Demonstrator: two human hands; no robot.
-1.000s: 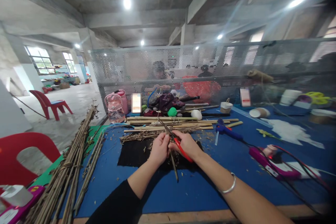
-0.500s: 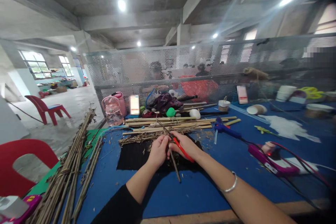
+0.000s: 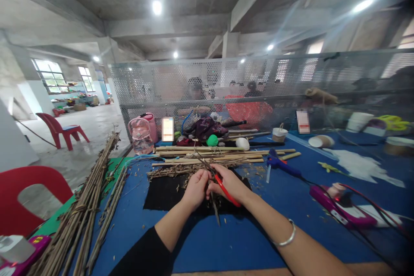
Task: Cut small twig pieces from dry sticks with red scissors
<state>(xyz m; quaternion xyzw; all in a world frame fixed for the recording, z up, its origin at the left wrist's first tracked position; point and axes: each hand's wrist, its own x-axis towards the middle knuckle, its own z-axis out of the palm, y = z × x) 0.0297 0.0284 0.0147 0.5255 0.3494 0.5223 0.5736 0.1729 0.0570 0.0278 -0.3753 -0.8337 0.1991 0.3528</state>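
Close together above a black cloth (image 3: pixel 158 194) are my two hands. My left hand (image 3: pixel 196 189) is closed, its fingers pinching a thin brown stick (image 3: pixel 215 212) whose lower end points down toward me. Red-handled scissors (image 3: pixel 226 190) sit in my right hand (image 3: pixel 228 183), which is closed around them beside the stick. The blades point up and to the left, past my fingertips. Behind the hands lie a row of dry twigs (image 3: pixel 171 170) and several pale sticks (image 3: pixel 181 153).
Bundled long twigs (image 3: pixel 80 207) lie at the left on the blue table (image 3: pixel 200 246). A blue glue gun (image 3: pixel 283 164) and a purple power strip (image 3: pixel 343 211) are at the right. Yarn balls (image 3: pixel 212 140), a pink bag (image 3: pixel 142 133) and a mesh screen (image 3: pixel 174 82) stand behind.
The view has shifted slightly, so the surroundings sit a little further right. The stick's lower end looks slightly tilted. Both hands keep their hold on the stick and scissors.
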